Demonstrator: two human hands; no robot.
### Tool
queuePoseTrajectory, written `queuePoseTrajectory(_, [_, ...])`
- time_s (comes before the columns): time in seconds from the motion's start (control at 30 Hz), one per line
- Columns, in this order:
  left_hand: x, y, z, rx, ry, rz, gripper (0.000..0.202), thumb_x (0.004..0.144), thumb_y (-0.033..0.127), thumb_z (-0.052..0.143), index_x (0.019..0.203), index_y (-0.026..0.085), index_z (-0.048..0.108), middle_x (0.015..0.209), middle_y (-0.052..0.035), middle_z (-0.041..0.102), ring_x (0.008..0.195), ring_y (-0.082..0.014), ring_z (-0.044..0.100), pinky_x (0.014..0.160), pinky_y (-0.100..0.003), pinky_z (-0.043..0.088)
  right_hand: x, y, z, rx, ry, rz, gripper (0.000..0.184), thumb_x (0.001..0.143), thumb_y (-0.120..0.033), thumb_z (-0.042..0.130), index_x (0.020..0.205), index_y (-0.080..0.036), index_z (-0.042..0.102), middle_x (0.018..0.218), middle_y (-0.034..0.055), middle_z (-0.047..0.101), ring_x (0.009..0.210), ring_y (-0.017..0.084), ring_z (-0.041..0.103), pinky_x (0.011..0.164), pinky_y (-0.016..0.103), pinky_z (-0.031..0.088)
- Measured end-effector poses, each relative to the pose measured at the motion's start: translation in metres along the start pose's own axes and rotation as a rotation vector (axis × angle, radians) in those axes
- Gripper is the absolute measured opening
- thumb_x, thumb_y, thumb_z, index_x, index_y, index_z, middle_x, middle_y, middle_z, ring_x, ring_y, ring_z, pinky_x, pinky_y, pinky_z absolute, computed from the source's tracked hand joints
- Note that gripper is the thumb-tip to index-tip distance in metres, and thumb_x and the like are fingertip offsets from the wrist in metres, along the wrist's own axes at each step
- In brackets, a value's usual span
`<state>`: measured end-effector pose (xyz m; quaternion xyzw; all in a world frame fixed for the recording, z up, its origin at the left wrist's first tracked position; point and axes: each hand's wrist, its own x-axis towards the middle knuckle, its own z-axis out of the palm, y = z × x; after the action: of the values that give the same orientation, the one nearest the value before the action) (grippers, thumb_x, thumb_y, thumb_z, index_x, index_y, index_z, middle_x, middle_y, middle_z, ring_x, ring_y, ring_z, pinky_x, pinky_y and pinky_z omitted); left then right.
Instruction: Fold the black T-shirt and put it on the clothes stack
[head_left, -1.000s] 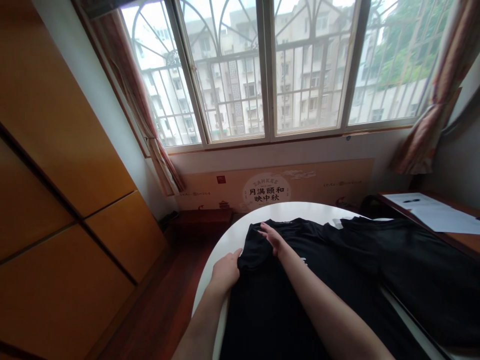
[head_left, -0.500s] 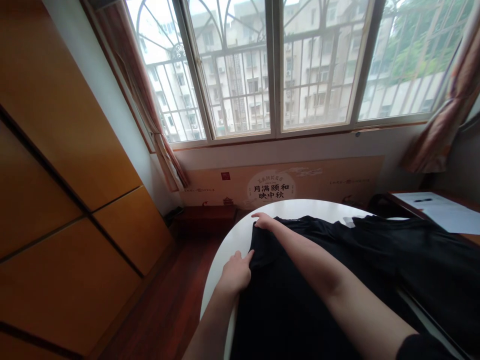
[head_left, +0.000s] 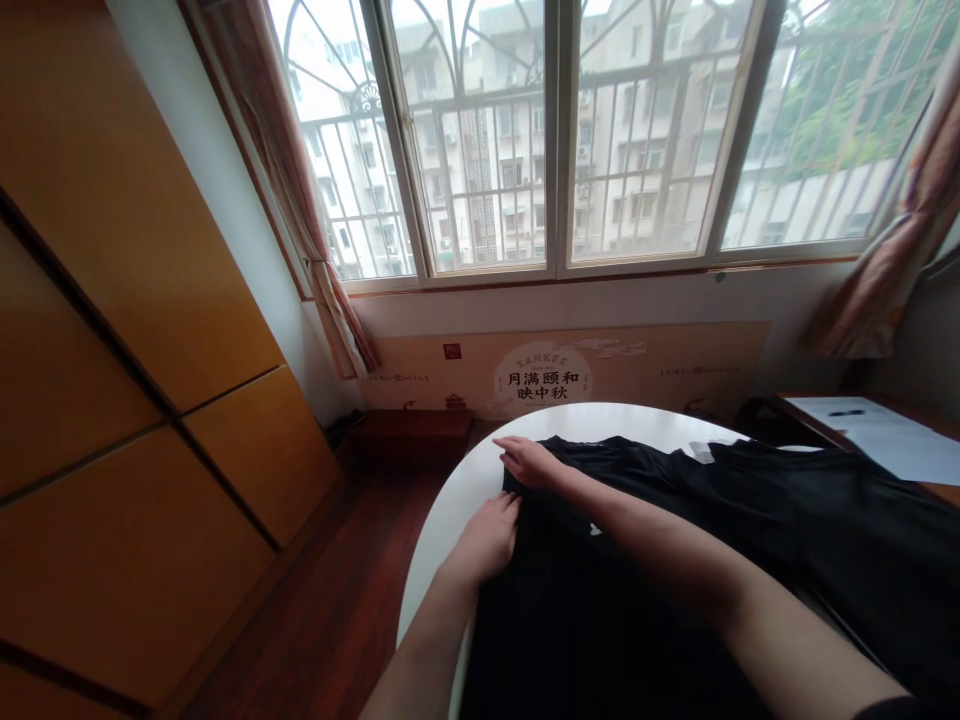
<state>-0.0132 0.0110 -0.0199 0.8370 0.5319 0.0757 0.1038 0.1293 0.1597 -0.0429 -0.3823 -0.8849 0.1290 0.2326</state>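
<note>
A black T-shirt (head_left: 570,620) lies spread over a round white table (head_left: 439,545). At its left edge, my left hand (head_left: 487,535) rests with fingers laid out flat on the cloth. Just beyond it, my right hand (head_left: 529,462) reaches across to the shirt's far left corner, its fingers stretched out over the edge. Neither hand is gripping the fabric visibly. A small white mark (head_left: 595,529) shows on the shirt beside my right forearm. More black cloth (head_left: 840,530) lies to the right, near a whitish tag (head_left: 703,452); my right arm hides part of the shirt.
Papers (head_left: 900,445) and a small dark item (head_left: 846,412) lie on a wooden desk at the right. Wooden cabinets (head_left: 135,530) stand on the left. Behind the table are a low dark red box (head_left: 409,436), a printed banner (head_left: 630,370) and a barred window (head_left: 562,150).
Both hands have shifted slightly at the shirt's left edge; my left hand has moved forward, and its fingers now lie flat. The small white mark has come into sight.
</note>
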Motion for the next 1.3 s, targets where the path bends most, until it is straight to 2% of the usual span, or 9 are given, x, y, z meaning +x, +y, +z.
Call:
queuePoseTrajectory(0.13, [-0.001, -0.001, 0.001, 0.069, -0.125, -0.097, 0.065, 0.096, 0.03, 0.039, 0.159, 0.012, 0.032, 0.166, -0.0145, 0.026, 0.154, -0.0294, 0.024, 0.126, -0.051, 0.021, -0.014, 0.005, 0.015, -0.058, -0.168, -0.07, 0.056, 0.1, -0.041, 0.045, 0.151, -0.018, 0.048, 0.158, 0.0123, 0.043, 0.149, 0.03, 0.036, 0.123, 0.053, 0.027])
queuePoseTrajectory(0.37, [0.0, 0.005, 0.001, 0.17, -0.205, -0.243, 0.065, 0.1, 0.039, 0.031, 0.162, 0.018, 0.026, 0.168, -0.0123, 0.015, 0.156, -0.0332, 0.012, 0.122, -0.066, 0.011, 0.001, 0.012, 0.016, -0.127, -0.218, 0.055, 0.066, 0.103, -0.051, 0.031, 0.159, -0.016, 0.033, 0.166, 0.0128, 0.024, 0.155, 0.034, 0.02, 0.123, 0.063, 0.014])
queuePoseTrajectory(0.57, [0.003, 0.001, 0.001, 0.202, -0.18, -0.26, 0.066, 0.098, 0.04, 0.036, 0.161, 0.021, 0.029, 0.168, -0.0125, 0.017, 0.156, -0.0349, 0.014, 0.12, -0.068, 0.012, -0.014, 0.015, -0.027, -0.16, -0.119, 0.127, 0.066, 0.104, -0.049, 0.028, 0.162, -0.019, 0.024, 0.168, 0.0083, 0.02, 0.157, 0.028, 0.015, 0.126, 0.057, 0.011])
queuePoseTrajectory(0.67, [0.009, -0.002, 0.001, 0.213, -0.052, -0.208, 0.068, 0.094, 0.035, 0.045, 0.16, 0.021, 0.033, 0.167, -0.0142, 0.02, 0.155, -0.0346, 0.015, 0.122, -0.065, 0.013, -0.048, 0.044, -0.084, -0.207, 0.047, 0.225, 0.066, 0.104, -0.046, 0.031, 0.163, -0.017, 0.022, 0.168, 0.0095, 0.019, 0.157, 0.03, 0.013, 0.126, 0.057, 0.009])
queuePoseTrajectory(0.77, [0.018, 0.001, 0.003, 0.2, 0.156, -0.037, 0.063, 0.096, 0.029, 0.042, 0.157, 0.018, 0.038, 0.167, -0.0124, 0.022, 0.156, -0.0303, 0.016, 0.125, -0.056, 0.015, -0.106, 0.086, -0.154, -0.286, 0.303, 0.401, 0.061, 0.1, -0.039, 0.044, 0.156, -0.016, 0.04, 0.159, 0.0113, 0.042, 0.149, 0.025, 0.035, 0.125, 0.041, 0.025])
queuePoseTrajectory(0.9, [0.029, 0.012, 0.013, 0.18, 0.186, 0.091, 0.061, 0.1, 0.037, 0.038, 0.156, 0.013, 0.04, 0.166, -0.0133, 0.024, 0.155, -0.0302, 0.018, 0.126, -0.051, 0.02, -0.203, 0.129, -0.221, -0.321, 0.306, 0.684, 0.042, 0.096, -0.029, 0.045, 0.126, -0.013, 0.071, 0.135, 0.0148, 0.064, 0.13, 0.026, 0.057, 0.113, 0.035, 0.039])
queuePoseTrajectory(1.0, [0.032, 0.018, 0.018, 0.196, 0.006, 0.004, 0.069, 0.099, 0.048, 0.04, 0.157, 0.012, 0.037, 0.166, -0.0148, 0.024, 0.155, -0.0315, 0.019, 0.125, -0.05, 0.021, -0.263, 0.141, -0.232, -0.301, 0.229, 0.798, 0.034, 0.092, -0.035, 0.055, 0.105, -0.015, 0.079, 0.119, 0.0158, 0.072, 0.116, 0.03, 0.065, 0.103, 0.036, 0.046])
queuePoseTrajectory(1.1, [0.033, 0.019, 0.017, 0.21, -0.083, -0.043, 0.071, 0.099, 0.053, 0.037, 0.159, 0.015, 0.034, 0.167, -0.0122, 0.021, 0.156, -0.0298, 0.016, 0.126, -0.049, 0.017, -0.296, 0.144, -0.222, -0.263, 0.165, 0.896, 0.042, 0.083, -0.049, 0.068, 0.104, -0.014, 0.078, 0.116, 0.0179, 0.072, 0.111, 0.034, 0.066, 0.096, 0.037, 0.049])
queuePoseTrajectory(1.3, [0.037, 0.02, 0.015, 0.244, -0.106, -0.061, 0.071, 0.099, 0.052, 0.034, 0.16, 0.015, 0.03, 0.167, -0.0118, 0.018, 0.156, -0.0296, 0.014, 0.125, -0.05, 0.016, -0.3, 0.152, -0.208, -0.196, 0.181, 0.999, 0.052, 0.068, -0.055, 0.08, 0.101, -0.016, 0.076, 0.117, 0.0194, 0.07, 0.118, 0.038, 0.062, 0.097, 0.042, 0.049])
